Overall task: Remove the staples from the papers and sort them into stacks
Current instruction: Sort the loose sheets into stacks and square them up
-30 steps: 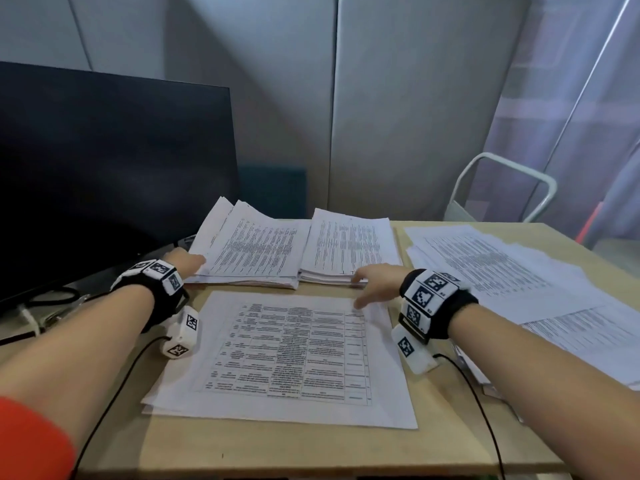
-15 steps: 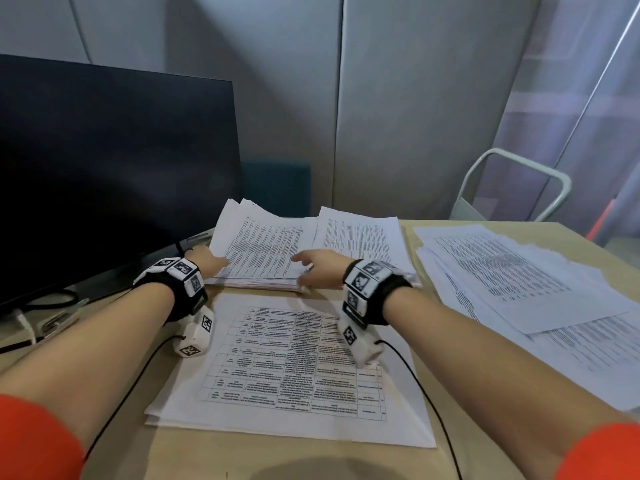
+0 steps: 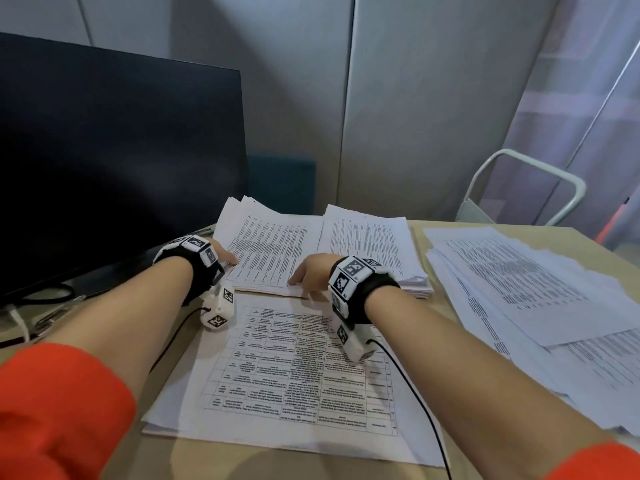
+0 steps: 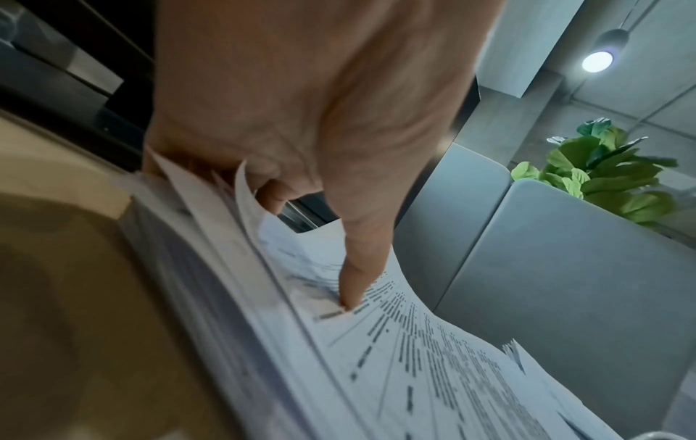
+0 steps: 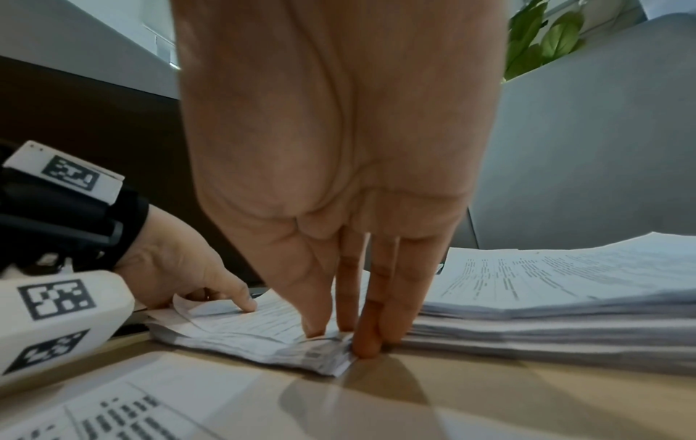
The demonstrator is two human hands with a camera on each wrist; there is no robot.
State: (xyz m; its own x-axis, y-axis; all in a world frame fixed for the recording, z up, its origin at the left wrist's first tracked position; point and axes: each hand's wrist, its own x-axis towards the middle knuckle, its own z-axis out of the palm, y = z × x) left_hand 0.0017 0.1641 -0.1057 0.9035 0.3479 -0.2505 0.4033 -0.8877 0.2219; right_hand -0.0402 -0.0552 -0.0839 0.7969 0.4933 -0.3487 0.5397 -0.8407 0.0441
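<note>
Papers in a far-left stack [image 3: 273, 251] lie on the bench [image 3: 436, 233] in front of a dark monitor [image 3: 117, 161], and both hands are on them. On the stack's left edge, the left hand [image 3: 221, 252] has its thumb pressed on the top sheet, while its curled fingers [image 4: 271, 196] tuck under several lifted sheets, pinching them. At the near right corner of the same stack, the right hand [image 3: 313, 271] points down with straight fingers held together, its fingertips [image 5: 365, 342] pressing the corner, thumb on top of the sheet. Just right of this stack, touching it, lies a second, thicker stack [image 3: 374, 244]. Nearer the person lies a stack topped by a printed table [image 3: 294, 368]. A loose spread of sheets [image 3: 526, 292] covers the right of the bench. Beyond the bench's far right edge stands a white chair frame [image 3: 530, 181].
</note>
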